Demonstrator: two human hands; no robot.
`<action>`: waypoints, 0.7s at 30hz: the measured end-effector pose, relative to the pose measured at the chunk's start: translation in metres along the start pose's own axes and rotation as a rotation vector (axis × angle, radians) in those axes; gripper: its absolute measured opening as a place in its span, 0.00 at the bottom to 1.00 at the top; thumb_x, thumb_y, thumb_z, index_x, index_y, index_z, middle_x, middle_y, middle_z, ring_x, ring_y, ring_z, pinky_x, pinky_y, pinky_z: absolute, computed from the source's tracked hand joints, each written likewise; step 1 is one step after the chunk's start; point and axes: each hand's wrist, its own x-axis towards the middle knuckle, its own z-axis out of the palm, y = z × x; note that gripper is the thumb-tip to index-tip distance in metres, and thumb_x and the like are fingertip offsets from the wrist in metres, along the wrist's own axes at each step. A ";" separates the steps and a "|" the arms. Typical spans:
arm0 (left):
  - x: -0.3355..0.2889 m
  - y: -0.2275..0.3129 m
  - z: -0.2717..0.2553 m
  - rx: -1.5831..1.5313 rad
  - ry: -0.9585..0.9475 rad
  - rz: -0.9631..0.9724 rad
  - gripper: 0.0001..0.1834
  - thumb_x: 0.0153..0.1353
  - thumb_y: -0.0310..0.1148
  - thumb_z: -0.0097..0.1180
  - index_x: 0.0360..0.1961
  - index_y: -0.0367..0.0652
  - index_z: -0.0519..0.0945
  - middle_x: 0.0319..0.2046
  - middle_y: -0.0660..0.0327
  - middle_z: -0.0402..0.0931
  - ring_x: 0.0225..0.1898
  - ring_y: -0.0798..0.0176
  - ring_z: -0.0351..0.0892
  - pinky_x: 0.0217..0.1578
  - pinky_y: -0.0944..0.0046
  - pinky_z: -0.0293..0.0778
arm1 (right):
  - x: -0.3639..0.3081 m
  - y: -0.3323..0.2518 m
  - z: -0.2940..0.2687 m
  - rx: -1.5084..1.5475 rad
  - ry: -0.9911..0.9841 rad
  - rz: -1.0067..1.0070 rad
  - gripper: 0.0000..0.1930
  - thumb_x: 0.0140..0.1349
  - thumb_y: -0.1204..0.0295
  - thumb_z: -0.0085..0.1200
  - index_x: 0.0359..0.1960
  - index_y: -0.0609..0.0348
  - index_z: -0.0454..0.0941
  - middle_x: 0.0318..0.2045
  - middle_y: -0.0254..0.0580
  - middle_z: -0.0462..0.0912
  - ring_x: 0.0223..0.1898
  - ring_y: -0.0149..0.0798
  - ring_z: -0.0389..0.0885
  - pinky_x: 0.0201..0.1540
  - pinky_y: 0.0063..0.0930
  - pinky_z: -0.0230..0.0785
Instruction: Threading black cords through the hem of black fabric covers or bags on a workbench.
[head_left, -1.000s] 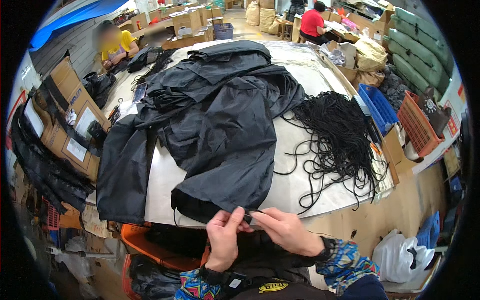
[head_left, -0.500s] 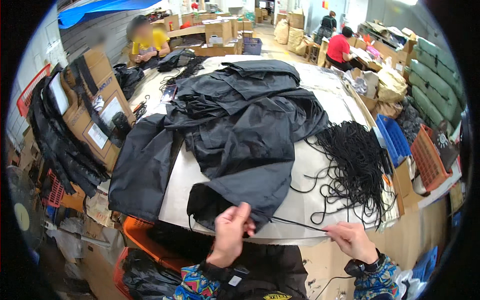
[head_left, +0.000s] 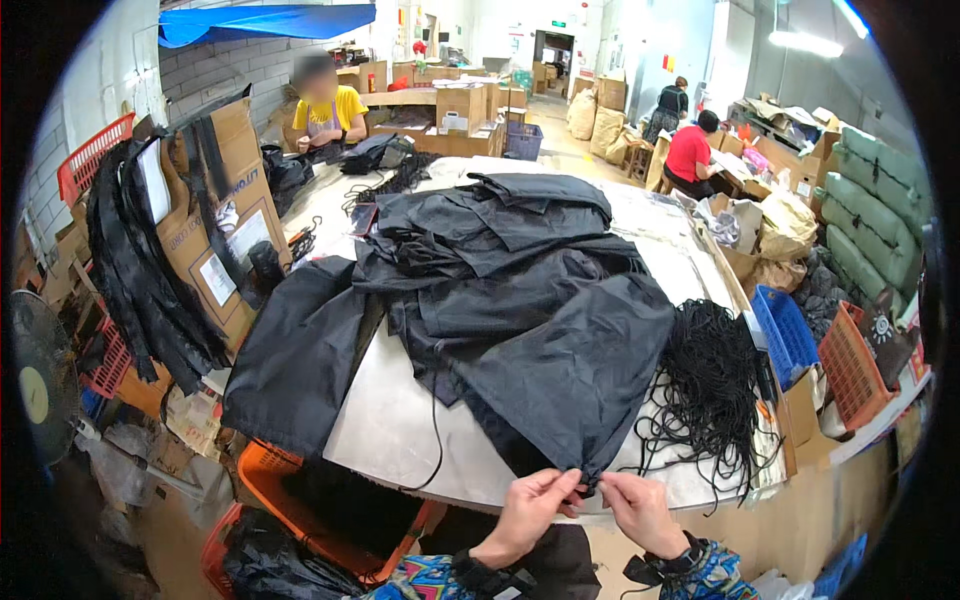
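Note:
A black drawstring bag (head_left: 575,355) of thin cloth lies on the table, its near corner drawn to a point at the table's front edge. My left hand (head_left: 535,512) pinches that gathered corner between thumb and fingers. Right beside it, my right hand (head_left: 642,510) is closed in a pinch on the black cord at the same corner; the fingertips hide most of it. From the bag's left side a loose end of black cord (head_left: 438,440) hangs in a curve onto the tabletop.
More black bags are heaped behind (head_left: 490,225), with one flat bag (head_left: 295,350) at left. A bundle of black cords (head_left: 710,390) lies at right. Below stands an orange basket (head_left: 275,480). Blue (head_left: 785,330) and orange crates (head_left: 855,365) flank the table; people sit farther back.
My right hand has come in from the right to meet my left hand at the bag's corner. The bag's mouth has shifted right and its corner is bunched; the stretched cord no longer shows.

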 end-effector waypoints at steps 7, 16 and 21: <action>0.023 -0.004 -0.007 -0.052 -0.028 0.008 0.10 0.63 0.31 0.55 0.34 0.33 0.80 0.31 0.61 0.80 0.33 0.72 0.78 0.39 0.72 0.75 | -0.009 0.011 -0.011 0.017 -0.084 0.151 0.05 0.58 0.78 0.55 0.35 0.66 0.79 0.21 0.46 0.79 0.22 0.40 0.80 0.25 0.28 0.70; 0.032 -0.028 0.021 0.157 -0.093 0.259 0.09 0.64 0.31 0.52 0.40 0.34 0.73 0.28 0.64 0.74 0.27 0.76 0.71 0.27 0.71 0.68 | 0.033 0.004 -0.052 -0.261 -0.007 -0.339 0.07 0.55 0.71 0.59 0.34 0.59 0.80 0.26 0.39 0.80 0.29 0.41 0.74 0.33 0.34 0.65; 0.031 -0.038 0.033 0.757 -0.119 0.513 0.08 0.63 0.32 0.52 0.34 0.37 0.71 0.18 0.51 0.71 0.17 0.53 0.71 0.20 0.59 0.66 | 0.113 -0.060 -0.084 -0.184 0.386 -0.426 0.26 0.62 0.69 0.54 0.59 0.68 0.63 0.48 0.48 0.78 0.46 0.47 0.74 0.51 0.34 0.64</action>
